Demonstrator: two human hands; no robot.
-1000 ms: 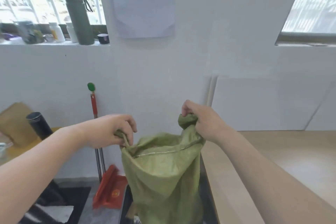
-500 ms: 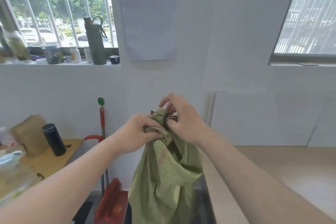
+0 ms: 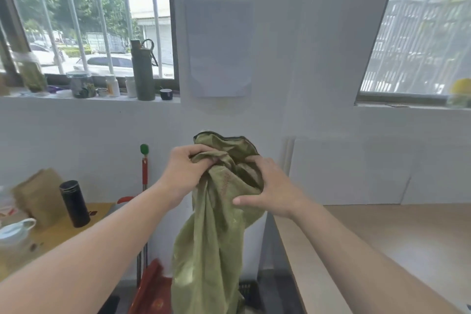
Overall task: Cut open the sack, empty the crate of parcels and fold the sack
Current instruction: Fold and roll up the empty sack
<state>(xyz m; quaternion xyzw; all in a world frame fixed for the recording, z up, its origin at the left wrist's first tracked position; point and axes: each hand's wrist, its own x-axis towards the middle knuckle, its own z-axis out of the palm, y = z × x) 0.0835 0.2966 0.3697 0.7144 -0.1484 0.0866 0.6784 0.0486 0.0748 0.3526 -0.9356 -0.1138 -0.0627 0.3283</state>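
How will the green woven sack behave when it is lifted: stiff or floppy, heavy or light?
The green woven sack is probably floppy: it hangs in loose folds below the left hand and right hand. It seems light and empty, since nothing bulges it out.

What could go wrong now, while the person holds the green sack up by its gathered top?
1. The left hand and right hand grip only the bunched top of the sack; the slippery-looking fabric might slide free.
2. The hanging lower end sways near the red dustpan and broom handle, and might knock them.
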